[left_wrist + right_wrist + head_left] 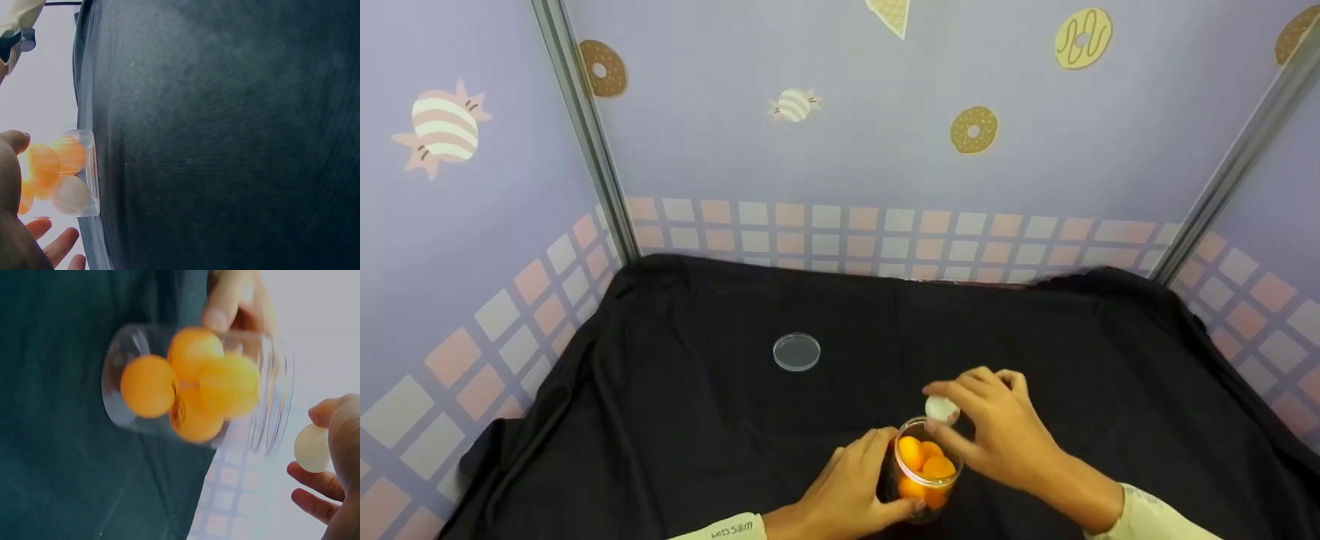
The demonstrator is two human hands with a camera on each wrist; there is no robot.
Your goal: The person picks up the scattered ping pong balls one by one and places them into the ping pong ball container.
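Note:
A clear jar (907,472) stands on the black cloth near the front, with several orange ping-pong balls (938,467) inside. In the left wrist view a white ball (70,194) also shows low in the jar. My left hand (847,484) holds the jar from its left side, thumb at the front and fingers behind. Just above the jar's open mouth, my right hand (997,427) pinches a white ping-pong ball (941,408) between thumb and fingers. The right wrist view shows this ball (313,448) outside the rim, near the opening.
A clear round lid (796,352) lies on the black cloth (720,390), farther back and left of the jar. Purple patterned walls (870,150) enclose the table at the back and both sides, joined by metal corner posts (592,135).

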